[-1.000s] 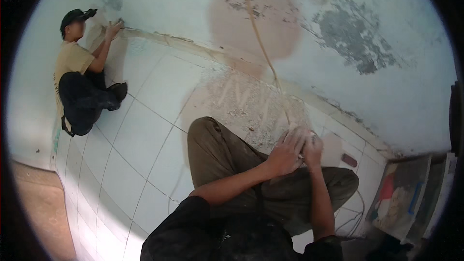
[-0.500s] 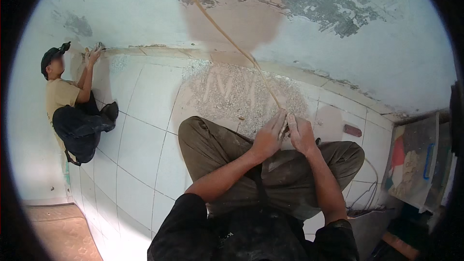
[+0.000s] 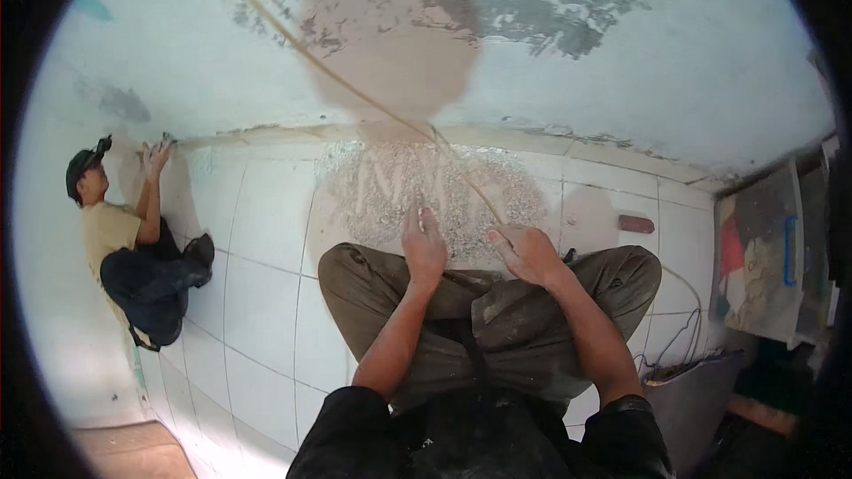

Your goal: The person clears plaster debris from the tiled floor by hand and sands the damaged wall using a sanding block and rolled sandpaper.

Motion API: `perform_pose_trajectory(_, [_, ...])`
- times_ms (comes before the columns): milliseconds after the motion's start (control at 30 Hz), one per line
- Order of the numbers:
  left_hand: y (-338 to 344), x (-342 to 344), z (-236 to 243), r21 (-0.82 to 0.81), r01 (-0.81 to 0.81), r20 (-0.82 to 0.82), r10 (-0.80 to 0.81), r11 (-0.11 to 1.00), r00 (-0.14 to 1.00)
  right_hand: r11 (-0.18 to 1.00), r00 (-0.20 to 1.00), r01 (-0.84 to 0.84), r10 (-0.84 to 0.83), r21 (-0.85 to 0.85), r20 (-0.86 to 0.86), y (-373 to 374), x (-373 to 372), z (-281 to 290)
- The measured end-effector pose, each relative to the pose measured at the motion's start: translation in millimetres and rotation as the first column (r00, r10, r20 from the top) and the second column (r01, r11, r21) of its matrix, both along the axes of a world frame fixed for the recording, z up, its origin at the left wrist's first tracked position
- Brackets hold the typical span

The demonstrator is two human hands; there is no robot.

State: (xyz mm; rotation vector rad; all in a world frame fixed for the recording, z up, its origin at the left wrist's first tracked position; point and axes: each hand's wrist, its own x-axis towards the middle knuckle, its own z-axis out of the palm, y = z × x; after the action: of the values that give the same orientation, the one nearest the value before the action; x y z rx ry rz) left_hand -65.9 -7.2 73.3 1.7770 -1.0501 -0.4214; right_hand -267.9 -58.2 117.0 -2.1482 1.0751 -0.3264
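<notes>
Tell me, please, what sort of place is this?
Probably a worn indoor room, perhaps in a home: the pale wall has peeling grey patches, crumbled debris lies on a white tiled floor, and a clear storage box stands at the right.

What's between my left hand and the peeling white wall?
The head view shows a spread of crumbled pale debris on white floor tiles, then beige tile skirting, between your left hand and the wall.

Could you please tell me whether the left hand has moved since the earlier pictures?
Yes: the left hand has moved leftward, farther from the dark red block.
</notes>
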Motion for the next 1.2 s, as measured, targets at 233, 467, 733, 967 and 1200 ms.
perform_pose_trajectory(233, [-2.0, 11.3, 2.8, 0.011, 0.041, 0.040, -0.041, 0.999, 0.998, 1.000, 0.999, -0.006, 0.007, 0.019, -0.042, 0.1, -2.9, -4.2])
perform_pose_trajectory(467, [17.0, -50.2, -11.1, 0.048, 0.446, 0.224, -0.445, 0.894, 0.867, 0.998, 0.997, -0.069, 0.069, 0.004, 0.042, -0.1, -6.5, -0.6])
perform_pose_trajectory(733, [13.2, -56.1, -19.1, -0.033, 0.595, 0.334, -0.553, 0.803, 0.764, 0.986, 0.999, 0.041, -0.045, 0.164, 0.017, -3.9, -6.3, 5.3])
perform_pose_trajectory(967, [19.5, -63.8, -23.0, -0.121, 0.570, 0.242, -0.532, 0.813, 0.811, 0.837, 0.954, 0.072, -0.217, 0.542, 0.209, -3.5, -7.7, -0.2])
perform_pose_trajectory(1200, [17.9, -67.3, -23.1, -0.156, 0.523, 0.271, -0.472, 0.838, 0.839, 0.830, 0.934, 0.090, -0.262, 0.551, 0.242, -3.5, -8.9, -13.7])
